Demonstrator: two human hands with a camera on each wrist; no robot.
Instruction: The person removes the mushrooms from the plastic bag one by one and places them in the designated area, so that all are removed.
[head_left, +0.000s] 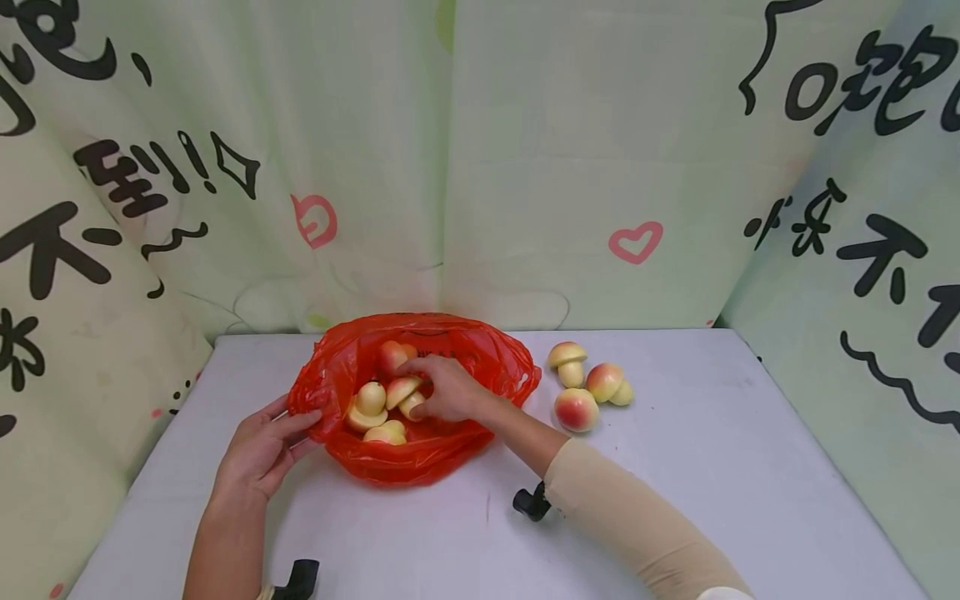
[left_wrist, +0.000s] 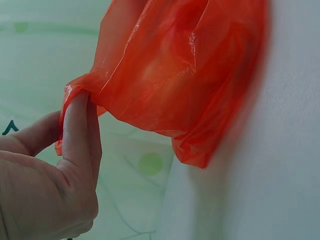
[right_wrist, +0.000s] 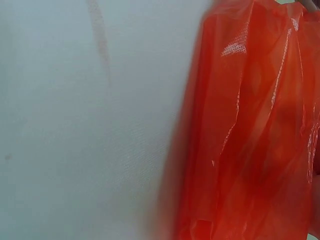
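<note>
Toward the back of the bench [head_left: 675, 475], a red bag [head_left: 431, 471] gapes, L hand [head_left: 262, 446] pinching its L rim, R hand [head_left: 450, 392] inside w/ thumb & fingers round a mushroom [head_left: 402, 390]. It lies just L of the R palm, R hand much nearer than L; long axis tilted, cap far side, stem nr thumb.

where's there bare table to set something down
Bare white tabletop lies right of the loose mushrooms, and in front of the red plastic bag, between the left forearm and beige sleeve. Inside the bag is crowded: more mushrooms plus the right hand.
</note>
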